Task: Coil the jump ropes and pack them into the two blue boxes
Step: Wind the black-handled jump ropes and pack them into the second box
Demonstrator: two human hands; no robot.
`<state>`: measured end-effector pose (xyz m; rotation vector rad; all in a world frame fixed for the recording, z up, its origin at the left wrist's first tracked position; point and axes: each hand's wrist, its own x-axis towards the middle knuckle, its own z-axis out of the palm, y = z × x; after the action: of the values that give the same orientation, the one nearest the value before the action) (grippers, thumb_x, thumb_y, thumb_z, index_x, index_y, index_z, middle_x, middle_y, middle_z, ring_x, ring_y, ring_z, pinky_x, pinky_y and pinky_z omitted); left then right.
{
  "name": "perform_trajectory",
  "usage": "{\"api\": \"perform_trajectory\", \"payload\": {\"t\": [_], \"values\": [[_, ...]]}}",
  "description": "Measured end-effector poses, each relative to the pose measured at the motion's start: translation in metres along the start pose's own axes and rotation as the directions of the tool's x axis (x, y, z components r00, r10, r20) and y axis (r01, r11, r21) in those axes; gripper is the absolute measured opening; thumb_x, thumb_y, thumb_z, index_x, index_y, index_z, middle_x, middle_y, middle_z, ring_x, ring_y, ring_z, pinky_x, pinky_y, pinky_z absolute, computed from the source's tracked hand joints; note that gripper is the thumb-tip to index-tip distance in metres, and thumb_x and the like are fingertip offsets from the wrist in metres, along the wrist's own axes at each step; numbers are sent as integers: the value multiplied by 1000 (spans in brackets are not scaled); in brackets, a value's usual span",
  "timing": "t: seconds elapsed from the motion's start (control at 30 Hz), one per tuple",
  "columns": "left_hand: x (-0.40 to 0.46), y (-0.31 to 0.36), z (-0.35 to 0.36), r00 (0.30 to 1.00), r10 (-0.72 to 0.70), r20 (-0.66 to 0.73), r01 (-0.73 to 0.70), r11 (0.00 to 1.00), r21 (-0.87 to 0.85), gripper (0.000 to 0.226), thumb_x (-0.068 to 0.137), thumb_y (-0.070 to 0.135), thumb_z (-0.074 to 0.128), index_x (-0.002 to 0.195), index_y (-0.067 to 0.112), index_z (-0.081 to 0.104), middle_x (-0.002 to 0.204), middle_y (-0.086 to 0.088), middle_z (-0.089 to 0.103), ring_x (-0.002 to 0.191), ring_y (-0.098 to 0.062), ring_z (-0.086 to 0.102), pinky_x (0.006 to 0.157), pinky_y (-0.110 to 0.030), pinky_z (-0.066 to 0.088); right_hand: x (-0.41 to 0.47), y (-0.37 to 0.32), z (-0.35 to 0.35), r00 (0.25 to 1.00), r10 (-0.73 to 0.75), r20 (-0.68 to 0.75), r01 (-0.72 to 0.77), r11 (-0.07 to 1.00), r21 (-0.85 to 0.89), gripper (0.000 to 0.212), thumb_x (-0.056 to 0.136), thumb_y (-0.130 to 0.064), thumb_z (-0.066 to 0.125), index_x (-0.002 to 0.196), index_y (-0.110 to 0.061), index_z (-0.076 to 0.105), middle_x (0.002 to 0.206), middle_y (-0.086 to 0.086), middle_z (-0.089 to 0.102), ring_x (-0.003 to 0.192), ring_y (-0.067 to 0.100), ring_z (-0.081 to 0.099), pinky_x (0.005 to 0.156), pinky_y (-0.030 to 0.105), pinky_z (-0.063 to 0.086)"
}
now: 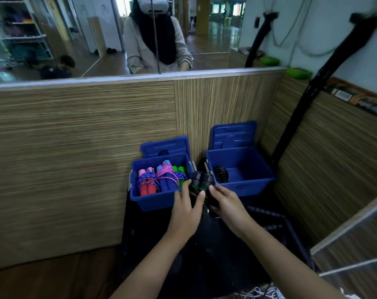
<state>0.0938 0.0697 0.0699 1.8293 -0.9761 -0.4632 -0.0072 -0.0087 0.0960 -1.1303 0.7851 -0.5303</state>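
Observation:
Two open blue boxes stand side by side against a wood-panelled wall. The left box (140, 200) holds several coiled jump ropes with red, blue and green handles. The right box (254, 188) holds one black coiled rope (220, 174) at its left side. Between the boxes, my left hand (186, 207) and my right hand (225, 201) together grip a black jump rope (201, 180) with two black handles upright and its cord bunched under my fingers.
Each box has its blue lid (234, 134) leaning upright behind it. The boxes rest on a dark surface (215, 244). A black stand leg (312, 91) slants up at the right. A mirror (97, 39) runs above the panelled wall (75, 147).

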Motion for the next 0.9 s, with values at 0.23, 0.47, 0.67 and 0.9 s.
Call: {"api": "perform_trajectory", "payload": {"t": [0.23, 0.47, 0.67, 0.9], "values": [[53, 15, 64, 991, -45, 124, 66, 982, -177, 35, 101, 44, 37, 136, 41, 34, 128, 1, 42, 113, -8, 43, 94, -22, 31, 49, -6, -49, 970, -234, -62, 212, 944, -251, 47, 91, -23, 60, 135, -28, 43, 120, -8, 62, 110, 3, 58, 97, 22, 44], [122, 12, 135, 964, -133, 229, 193, 944, -268, 46, 92, 42, 40, 136, 52, 31, 127, 14, 46, 111, 7, 48, 92, -11, 36, 127, -32, -131, 982, -185, -31, 166, 934, -315, 56, 79, -10, 74, 124, -29, 47, 114, -9, 63, 101, 1, 61, 82, 13, 49], [166, -5, 164, 968, -36, 248, -26, 970, 242, 49, 101, 34, 31, 149, 33, 25, 138, 6, 49, 128, -12, 45, 111, -30, 34, 199, -41, -189, 992, -111, -55, 92, 957, -276, 48, 79, 2, 70, 112, -29, 54, 109, -3, 65, 96, 3, 63, 73, 12, 50], [192, -55, 169, 978, -85, 190, -61, 758, 649, 62, 94, 39, 22, 154, 24, 12, 161, 7, 4, 148, -9, -8, 116, -41, -9, 257, 2, -226, 995, 77, -66, -96, 928, -359, 57, 78, 13, 65, 120, -21, 47, 98, -9, 61, 90, 3, 57, 68, 6, 48]]}}
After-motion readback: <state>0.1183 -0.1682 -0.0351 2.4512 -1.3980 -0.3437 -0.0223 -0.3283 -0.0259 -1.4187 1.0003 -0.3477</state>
